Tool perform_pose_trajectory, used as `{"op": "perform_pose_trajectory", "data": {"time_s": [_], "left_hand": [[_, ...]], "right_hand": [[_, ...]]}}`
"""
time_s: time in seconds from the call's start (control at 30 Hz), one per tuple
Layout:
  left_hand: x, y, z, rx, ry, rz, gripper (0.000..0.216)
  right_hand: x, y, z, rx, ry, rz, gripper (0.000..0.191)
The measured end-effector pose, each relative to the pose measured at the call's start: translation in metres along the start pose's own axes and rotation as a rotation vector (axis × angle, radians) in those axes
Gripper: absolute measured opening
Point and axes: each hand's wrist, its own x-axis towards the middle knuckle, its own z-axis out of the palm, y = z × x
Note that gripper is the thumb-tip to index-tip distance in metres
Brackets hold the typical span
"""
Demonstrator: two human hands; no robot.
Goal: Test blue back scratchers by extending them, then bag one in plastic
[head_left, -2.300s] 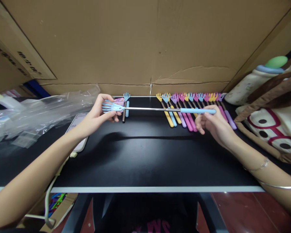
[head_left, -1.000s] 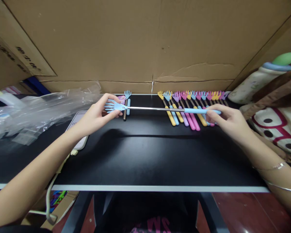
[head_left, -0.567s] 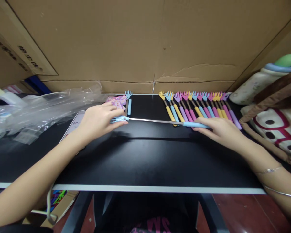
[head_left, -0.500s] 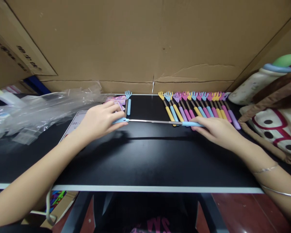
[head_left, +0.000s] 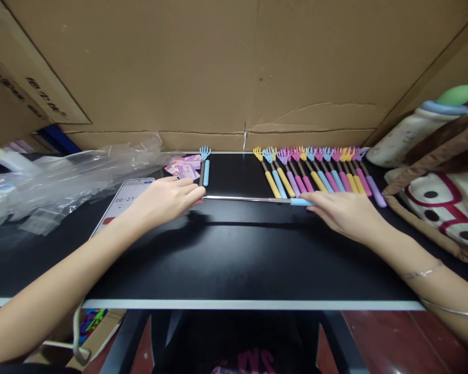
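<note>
- Two hands on one rod (head_left: 245, 199): my left hand (head_left: 171, 200) is closed round its left end, my right hand (head_left: 345, 210) round its blue handle (head_left: 301, 202).
- It runs nearly level across mid-frame; its shadow (head_left: 253, 224) falls apart, lower on the counter (head_left: 234, 270), so I judge it raised.
- My left hand hides that end, so its exact grip I can't tell.
- To hold it well, I'd line both hands up along it; a sideways push might bend the thin rod.
- I'd mind the scratchers (head_left: 319, 181) close above my right hand, right of centre.
</note>
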Motion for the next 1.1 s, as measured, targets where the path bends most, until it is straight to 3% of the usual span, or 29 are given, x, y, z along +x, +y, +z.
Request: {"op": "perform_pose_trajectory", "data": {"time_s": [0.27, 0.4, 0.57, 0.8, 0.97, 1.03, 1.1], "left_hand": [[0.001, 0.001, -0.001, -0.056, 0.047, -0.013, 0.030], [0.008, 0.014, 0.003, -0.214, 0.016, -0.005, 0.031], [0.017, 0.028, 0.005, -0.160, -0.006, 0.025, 0.035], [0.016, 0.016, -0.017, -0.325, -0.032, -0.170, 0.038], [0.014, 0.005, -0.014, -0.564, -0.245, -0.432, 0.039], [0.015, 0.004, -0.008, -0.742, -0.332, -0.498, 0.042], [0.016, 0.003, -0.004, -0.970, -0.340, -0.518, 0.045]], "right_hand": [[-0.001, -0.004, 0.000, -0.054, 0.063, 0.028, 0.034], [0.009, -0.017, -0.003, -0.114, 0.073, -0.014, 0.032], [0.020, -0.033, -0.004, -0.106, 0.063, -0.015, 0.031], [0.017, -0.023, -0.011, -0.072, 0.110, 0.063, 0.031], [0.017, -0.015, -0.010, -0.186, 0.136, 0.064, 0.034], [0.018, -0.015, -0.009, -0.191, 0.141, 0.072, 0.032], [0.019, -0.017, -0.009, -0.173, 0.156, 0.086, 0.030]]}}
